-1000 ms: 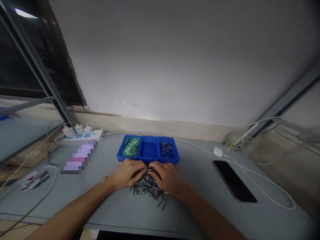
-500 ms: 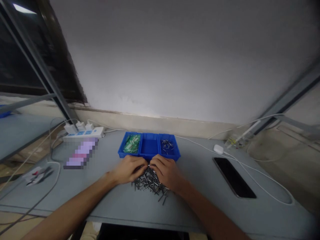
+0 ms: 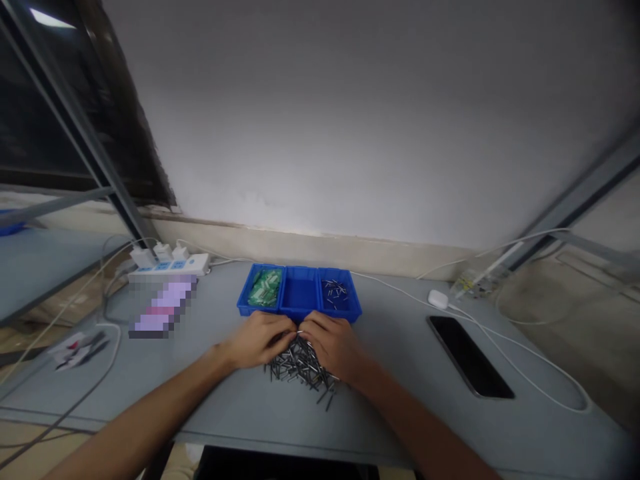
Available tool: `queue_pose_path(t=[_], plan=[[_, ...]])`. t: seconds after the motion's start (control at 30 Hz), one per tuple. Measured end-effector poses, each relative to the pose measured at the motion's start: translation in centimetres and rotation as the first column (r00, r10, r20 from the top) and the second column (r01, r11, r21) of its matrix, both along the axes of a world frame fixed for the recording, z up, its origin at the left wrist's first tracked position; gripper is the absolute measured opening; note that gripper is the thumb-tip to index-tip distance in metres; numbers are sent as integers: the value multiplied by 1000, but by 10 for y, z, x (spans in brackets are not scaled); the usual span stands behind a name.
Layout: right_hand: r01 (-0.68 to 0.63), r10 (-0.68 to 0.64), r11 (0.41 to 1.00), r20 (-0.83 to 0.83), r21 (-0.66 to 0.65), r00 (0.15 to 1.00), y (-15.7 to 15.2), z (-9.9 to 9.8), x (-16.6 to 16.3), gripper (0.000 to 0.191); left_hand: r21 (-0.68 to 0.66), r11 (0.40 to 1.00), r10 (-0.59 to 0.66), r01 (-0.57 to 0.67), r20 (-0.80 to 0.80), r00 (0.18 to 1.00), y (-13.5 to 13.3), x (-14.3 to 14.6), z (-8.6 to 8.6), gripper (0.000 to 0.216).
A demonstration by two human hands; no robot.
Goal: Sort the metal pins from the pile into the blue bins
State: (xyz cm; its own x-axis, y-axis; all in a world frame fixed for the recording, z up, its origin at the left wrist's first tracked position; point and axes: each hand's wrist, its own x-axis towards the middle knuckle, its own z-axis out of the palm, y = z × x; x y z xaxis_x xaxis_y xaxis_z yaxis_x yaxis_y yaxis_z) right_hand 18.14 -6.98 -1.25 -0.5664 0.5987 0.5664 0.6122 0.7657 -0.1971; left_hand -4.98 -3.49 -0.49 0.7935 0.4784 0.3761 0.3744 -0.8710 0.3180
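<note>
My left hand (image 3: 264, 339) and my right hand (image 3: 331, 339) meet fingertip to fingertip over a pile of dark metal pins (image 3: 300, 367). Between the pinched fingers of both hands shows a thin, shiny metal pin (image 3: 300, 331), its ends hidden by the fingers. Just beyond my hands stand three blue bins (image 3: 300, 311) side by side. Green-and-white small pieces (image 3: 265, 287) fill the left bin, perhaps bagged; I cannot tell. The middle bin shows only its blue floor. A few small metal pins (image 3: 335, 290) lie scattered in the right bin.
On the right lie a black phone (image 3: 470, 357), a white earbud-like case (image 3: 438, 299) and a looping white cable (image 3: 540, 367). A power strip (image 3: 170, 265) with plugs and a pixelated purple device (image 3: 164, 307) are at the left, near a crumpled white item (image 3: 75, 350).
Both hands stay in nearly the same place, fingertips still together over the pile. The view has shifted very slightly.
</note>
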Motion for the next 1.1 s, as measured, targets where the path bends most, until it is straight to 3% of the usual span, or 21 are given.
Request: queue_pose_path(t=[0.23,0.5,0.7,0.9,1.0,1.1], plan=[[-28,29,1000,-49,10,998,2,-2,0,16,3,1000,2,-2,-6,1000,-1,1,1,25],[-37,37,999,-44,6,998,2,-2,1,22,19,1000,-2,2,-1,1000,0,1,0,24],[-27,26,992,17,120,1000,8,-1,5,36,6,1000,-23,23,45,999,-2,2,5,21],[-10,71,958,-205,288,976,11,6,16,21,51,999,-3,-5,157,988,-2,-3,9,21],[124,29,910,-360,395,932,11,14,26,16,40,998,50,-54,114,992,1,-7,10,24],[412,-209,831,-477,374,854,16,19,37,9,8,999,48,-48,-21,999,2,-8,10,24]])
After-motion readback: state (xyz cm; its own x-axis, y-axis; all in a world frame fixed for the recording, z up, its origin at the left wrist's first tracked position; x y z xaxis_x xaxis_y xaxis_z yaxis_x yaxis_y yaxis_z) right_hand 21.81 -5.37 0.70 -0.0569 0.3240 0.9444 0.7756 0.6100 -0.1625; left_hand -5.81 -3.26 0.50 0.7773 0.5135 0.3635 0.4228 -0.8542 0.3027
